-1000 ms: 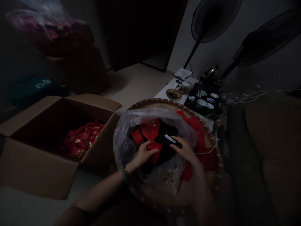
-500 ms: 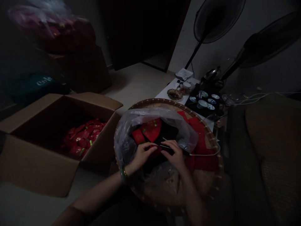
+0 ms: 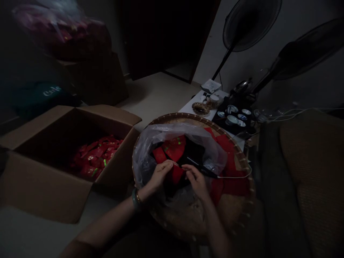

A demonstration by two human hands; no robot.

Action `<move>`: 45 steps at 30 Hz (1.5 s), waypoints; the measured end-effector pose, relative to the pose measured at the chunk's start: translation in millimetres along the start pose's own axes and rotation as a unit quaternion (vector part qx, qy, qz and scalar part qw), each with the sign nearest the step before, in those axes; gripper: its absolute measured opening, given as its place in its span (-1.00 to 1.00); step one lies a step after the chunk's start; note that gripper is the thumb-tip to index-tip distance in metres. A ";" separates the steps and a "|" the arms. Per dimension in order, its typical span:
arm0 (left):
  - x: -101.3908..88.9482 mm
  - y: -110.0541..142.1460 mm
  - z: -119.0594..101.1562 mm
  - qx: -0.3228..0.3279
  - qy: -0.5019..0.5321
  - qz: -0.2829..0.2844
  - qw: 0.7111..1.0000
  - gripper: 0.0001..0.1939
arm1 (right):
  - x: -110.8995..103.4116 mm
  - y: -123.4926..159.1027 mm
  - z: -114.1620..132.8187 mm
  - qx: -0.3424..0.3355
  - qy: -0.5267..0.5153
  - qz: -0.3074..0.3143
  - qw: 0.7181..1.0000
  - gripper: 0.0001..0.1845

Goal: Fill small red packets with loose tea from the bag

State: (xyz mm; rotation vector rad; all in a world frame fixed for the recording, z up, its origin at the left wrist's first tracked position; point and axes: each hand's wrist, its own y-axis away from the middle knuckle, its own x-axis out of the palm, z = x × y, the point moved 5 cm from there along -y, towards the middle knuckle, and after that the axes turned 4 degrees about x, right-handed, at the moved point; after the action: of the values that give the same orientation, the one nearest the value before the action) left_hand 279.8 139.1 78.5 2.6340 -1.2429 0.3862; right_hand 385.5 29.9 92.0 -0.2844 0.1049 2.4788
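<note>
Dim light blurs small details. My left hand (image 3: 160, 175) is closed in a pinch, with a thin pale strand at its fingertips. Just across from it, the thumb and forefinger of my right hand (image 3: 196, 181) come together; whatever they hold is too small to make out. A red piece (image 3: 176, 175) shows right below my fingertips. Behind my right hand lies a slim black tool (image 3: 204, 169) with a white cord at its end. Red pieces with gold and green marks (image 3: 174, 147) sit inside an opened clear plastic bag (image 3: 143, 147).
The bag stands in a round woven tray (image 3: 193, 234), with red sheets (image 3: 235, 182) on its right. At left, an open cardboard box (image 3: 48, 186) holds many red packets (image 3: 94, 157). Beyond the tray are teacups (image 3: 232, 120) on a black tea tray and two fans (image 3: 251, 25).
My right hand has moved slightly down, and its fingers have curled. My left fingers have drawn into a tighter pinch. More of the black tool now shows behind my right hand.
</note>
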 end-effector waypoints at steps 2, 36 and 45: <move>-1.2 -1.7 -0.5 0.009 0.005 0.006 1.000 -0.65 | 6.4 4.2 -10.1 0.032 -0.030 0.007 0.999 -0.71; -17.7 28.1 -7.1 0.038 -0.122 0.052 0.990 -0.78 | 39.5 27.9 7.2 -0.037 -0.026 -0.051 0.998 -0.92; -11.5 36.7 -20.4 0.110 -0.164 -0.001 0.980 -0.83 | 38.0 31.9 18.0 -0.085 0.026 -0.104 0.991 -0.91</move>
State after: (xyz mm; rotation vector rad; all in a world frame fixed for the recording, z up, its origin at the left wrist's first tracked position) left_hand 241.3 130.4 96.7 2.9808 -1.3579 0.0934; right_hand 333.4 29.4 101.0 -0.4109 -0.1088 2.2765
